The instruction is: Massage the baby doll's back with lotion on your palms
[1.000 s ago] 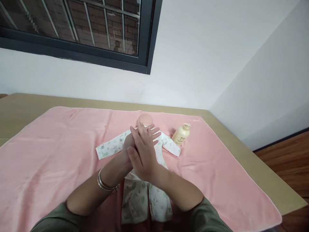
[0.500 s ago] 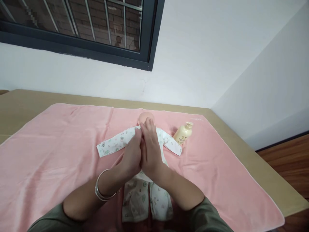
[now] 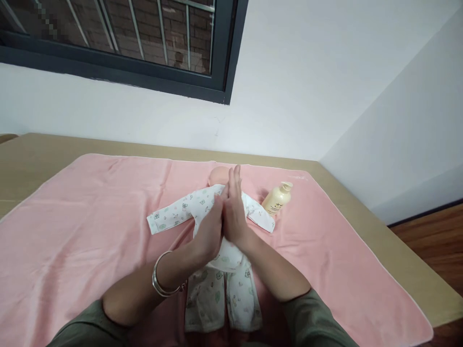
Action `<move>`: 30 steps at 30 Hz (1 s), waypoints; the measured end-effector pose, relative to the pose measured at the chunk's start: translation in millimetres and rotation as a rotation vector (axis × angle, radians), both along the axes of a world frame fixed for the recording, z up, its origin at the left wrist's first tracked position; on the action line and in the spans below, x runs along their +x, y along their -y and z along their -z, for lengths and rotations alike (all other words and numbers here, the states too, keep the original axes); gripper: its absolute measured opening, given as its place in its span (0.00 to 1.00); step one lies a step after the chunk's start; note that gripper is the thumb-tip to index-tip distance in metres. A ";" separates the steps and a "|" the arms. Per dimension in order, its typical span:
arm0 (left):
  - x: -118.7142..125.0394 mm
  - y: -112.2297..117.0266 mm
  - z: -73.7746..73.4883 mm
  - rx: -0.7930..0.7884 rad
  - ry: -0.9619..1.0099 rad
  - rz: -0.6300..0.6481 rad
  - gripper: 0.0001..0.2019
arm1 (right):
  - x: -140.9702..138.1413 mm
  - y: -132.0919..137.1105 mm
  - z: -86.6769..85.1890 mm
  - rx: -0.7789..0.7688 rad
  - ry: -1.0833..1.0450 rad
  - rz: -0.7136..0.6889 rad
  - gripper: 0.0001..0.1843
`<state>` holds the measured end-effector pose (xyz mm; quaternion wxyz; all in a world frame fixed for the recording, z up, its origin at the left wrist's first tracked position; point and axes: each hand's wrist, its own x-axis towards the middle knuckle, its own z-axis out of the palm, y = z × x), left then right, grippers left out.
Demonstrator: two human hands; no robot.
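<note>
The dressed doll (image 3: 226, 255) lies on a pink cloth (image 3: 90, 231), its rounded pink head (image 3: 218, 176) at 12 o'clock from its chest. Its white printed top (image 3: 206, 197) spreads 1 sleeve to 9 o'clock and the other to 3 o'clock, and matching trousers (image 3: 208, 299) run down to 6 o'clock. In front of the chest, the left hand (image 3: 211, 226) and right hand (image 3: 235, 212) press palm to palm, flat and unclenched, fingers straight and aimed at about 12 o'clock. Whether anything lies between the 2 palms, or whether they touch the top, I cannot tell. The forearms come in from 7 and 5 o'clock, each in a dark green sleeve; a silvery bracelet (image 3: 156, 278) circles the left wrist.

At 2 o'clock from the chest, a pale yellow bottle (image 3: 278, 198) stands on the cloth just beside the doll's 3 o'clock cuff. The cloth covers much of a light wooden worktop (image 3: 25, 159). Beyond it rise white walls (image 3: 296, 86), with a dark-framed barred window (image 3: 119, 43) at 11 o'clock.
</note>
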<state>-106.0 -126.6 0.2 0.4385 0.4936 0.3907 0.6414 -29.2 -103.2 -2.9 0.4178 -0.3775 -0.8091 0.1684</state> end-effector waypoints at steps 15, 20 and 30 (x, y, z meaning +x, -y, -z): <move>-22.9 -54.8 125.2 0.052 -0.291 -0.199 0.27 | 26.0 -70.8 56.3 -0.095 0.257 0.186 0.29; -21.5 -50.3 129.2 0.036 -0.284 -0.268 0.27 | 23.8 -55.6 70.8 0.042 0.563 0.010 0.26; -23.1 -51.7 132.7 0.069 -0.454 -0.241 0.29 | 42.9 -80.2 66.9 -0.132 0.565 0.080 0.31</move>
